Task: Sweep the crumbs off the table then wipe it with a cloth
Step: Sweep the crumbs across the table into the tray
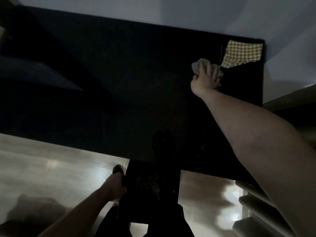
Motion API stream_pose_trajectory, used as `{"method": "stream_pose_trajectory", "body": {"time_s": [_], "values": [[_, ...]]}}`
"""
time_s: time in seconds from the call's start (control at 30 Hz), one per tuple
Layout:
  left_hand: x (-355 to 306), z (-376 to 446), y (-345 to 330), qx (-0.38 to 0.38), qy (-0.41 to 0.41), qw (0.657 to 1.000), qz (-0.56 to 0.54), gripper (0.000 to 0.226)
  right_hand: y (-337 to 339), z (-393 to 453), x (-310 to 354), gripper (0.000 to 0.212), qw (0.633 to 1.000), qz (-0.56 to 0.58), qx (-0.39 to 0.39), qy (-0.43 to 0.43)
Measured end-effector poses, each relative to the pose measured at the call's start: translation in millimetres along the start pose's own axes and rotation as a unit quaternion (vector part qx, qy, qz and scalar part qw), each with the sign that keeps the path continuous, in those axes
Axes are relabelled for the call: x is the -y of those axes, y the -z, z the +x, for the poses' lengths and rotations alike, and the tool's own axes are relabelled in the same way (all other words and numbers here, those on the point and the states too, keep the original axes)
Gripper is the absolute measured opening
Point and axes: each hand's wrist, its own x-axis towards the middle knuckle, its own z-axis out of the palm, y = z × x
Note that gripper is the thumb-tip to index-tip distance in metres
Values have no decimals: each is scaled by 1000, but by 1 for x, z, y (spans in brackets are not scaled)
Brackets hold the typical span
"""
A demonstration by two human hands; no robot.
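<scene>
Head view takes in a dim room where a wide black worktop (119, 93) fills most of the picture, its long near edge running from the left side down toward the lower right and its far edge meeting a pale wall (171, 12). Most of the dark surface to the left and in the middle lies bare, with open room between the right hand and the near edge. Light wood floor (51, 165) shows below the near edge. A dark flat tray or pan (150, 190) is held just under that near edge, with a faint scatter of crumbs (152, 183) on it; the left hand (118, 183) grips its left side with curled fingers. At the far right corner of the worktop lies a flat green-checked cloth (242, 53), close to the right and far edges. Just beside its lower left corner, the right hand (206, 77) presses down with spread fingers on a bunched grey-green cloth (200, 65); whether the two cloths touch is unclear.
</scene>
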Motion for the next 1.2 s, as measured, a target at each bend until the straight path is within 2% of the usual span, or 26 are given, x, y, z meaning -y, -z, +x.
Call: {"method": "stream_pose_trajectory", "body": {"time_s": [0.17, 0.27, 0.4, 0.5, 0.6, 0.67, 0.73, 0.93, 1.03, 1.2], "values": [[2, -4, 0, -10, 3, 1000, -3, 27, -33, -38, 38, 63, 981, -33, 2, 191], [7, -9, -1, -9, 1, 1000, -13, 24, -58, -89, 43, 62, 954, 14, 13, 299], [19, -20, 0, -4, -7, 1000, -28, 14, -81, -183, 34, 63, 927, 78, 65, 360], [28, -29, 1, -11, 14, 999, -43, 26, -102, -259, 20, 54, 903, 134, 135, 386], [43, -37, 3, -20, 21, 999, -42, 30, -126, -329, 8, 51, 890, 222, 177, 358], [57, -45, 5, -16, 15, 999, -46, 30, -138, -370, 5, 49, 894, 231, 244, 296], [72, -53, 7, -13, 10, 998, -54, 27, -147, -401, 7, 49, 896, 237, 272, 260], [141, -78, 12, -30, 10, 996, -87, 28, -125, -441, 67, 43, 913, 340, 161, 154], [190, -93, 16, -43, 5, 993, -110, 23, -118, -456, 105, 40, 921, 341, 115, 146], [283, -118, 29, -81, 23, 988, -131, 21, -118, -486, 166, 39, 929, 337, 109, 104]]}}
